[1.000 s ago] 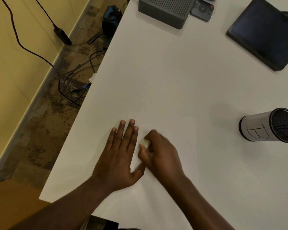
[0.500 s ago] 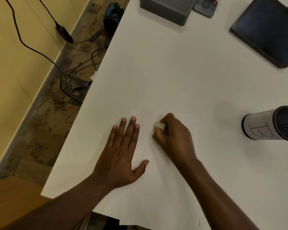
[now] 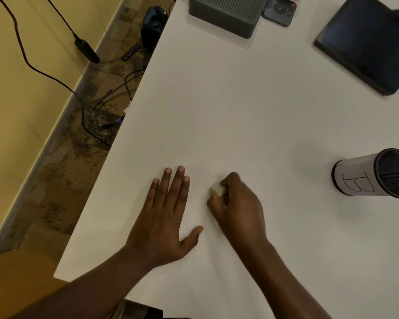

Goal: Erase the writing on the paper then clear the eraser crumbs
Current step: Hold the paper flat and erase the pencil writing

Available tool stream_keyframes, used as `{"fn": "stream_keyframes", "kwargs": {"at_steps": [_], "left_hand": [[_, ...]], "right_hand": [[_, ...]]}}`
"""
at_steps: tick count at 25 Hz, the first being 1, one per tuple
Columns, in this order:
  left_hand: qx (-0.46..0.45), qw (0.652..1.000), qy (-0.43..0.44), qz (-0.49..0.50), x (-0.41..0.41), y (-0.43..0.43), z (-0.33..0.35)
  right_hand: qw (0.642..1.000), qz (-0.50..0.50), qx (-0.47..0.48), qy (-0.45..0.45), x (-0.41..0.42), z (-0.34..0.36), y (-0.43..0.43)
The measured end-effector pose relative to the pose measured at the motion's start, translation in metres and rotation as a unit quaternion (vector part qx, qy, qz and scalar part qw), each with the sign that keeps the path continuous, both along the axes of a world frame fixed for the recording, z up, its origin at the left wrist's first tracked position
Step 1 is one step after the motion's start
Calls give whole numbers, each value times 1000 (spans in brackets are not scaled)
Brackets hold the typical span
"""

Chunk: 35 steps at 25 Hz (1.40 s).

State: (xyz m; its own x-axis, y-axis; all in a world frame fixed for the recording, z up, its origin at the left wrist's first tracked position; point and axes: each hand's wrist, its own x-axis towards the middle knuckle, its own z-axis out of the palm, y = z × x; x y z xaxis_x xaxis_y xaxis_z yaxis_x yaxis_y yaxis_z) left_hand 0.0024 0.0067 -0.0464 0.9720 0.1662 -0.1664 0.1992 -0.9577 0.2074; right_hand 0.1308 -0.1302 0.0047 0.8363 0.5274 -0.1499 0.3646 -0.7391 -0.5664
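- On the upper part of the thin white sheet of paper, a small white block eraser is pinched in the curled fingers of the right hand and pressed down on the sheet. It is likely held low and tight so that it can be rubbed hard.
- Only the front end of the eraser is seen. It pokes out at the fingertips, on the side toward the left hand.
- The left hand is laid flat on the paper just beside the eraser, with its fingers straight, and nothing is held in it. The sheet is probably pinned this way so that it does not slide or crumple.
- The paper lies under both hands at the near edge of the flat white table, and its near end reaches past that edge.
- No writing can be made out on the sheet. It may be too faint to see, or hidden under the right hand.
- One tiny dark speck is seen between the two hands. It may be an eraser crumb, so the clearing step is judged not yet done.
- Well apart to the right, a black mesh cup with a white label marked "B" is seen on the table.
- At the far side, a grey ribbed box and a dark flat tablet are placed out of the way.
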Motion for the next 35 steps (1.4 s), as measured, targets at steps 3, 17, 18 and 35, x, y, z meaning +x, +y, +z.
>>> {"fn": "stream_keyframes", "kwargs": {"at_steps": [3, 17, 18, 35], "left_hand": [[-1, 1000, -5, -1, 1, 0, 0], [-3, 1000, -1, 3, 0, -1, 0], [-5, 1000, -2, 3, 0, -1, 0], [-10, 1000, -10, -4, 0, 0, 1]], "right_hand": [[999, 25, -8, 28, -11, 0, 0], [999, -29, 19, 27, 7, -2, 1], [999, 12, 22, 42, -8, 0, 5], [995, 86, 30, 48, -11, 0, 18]]}}
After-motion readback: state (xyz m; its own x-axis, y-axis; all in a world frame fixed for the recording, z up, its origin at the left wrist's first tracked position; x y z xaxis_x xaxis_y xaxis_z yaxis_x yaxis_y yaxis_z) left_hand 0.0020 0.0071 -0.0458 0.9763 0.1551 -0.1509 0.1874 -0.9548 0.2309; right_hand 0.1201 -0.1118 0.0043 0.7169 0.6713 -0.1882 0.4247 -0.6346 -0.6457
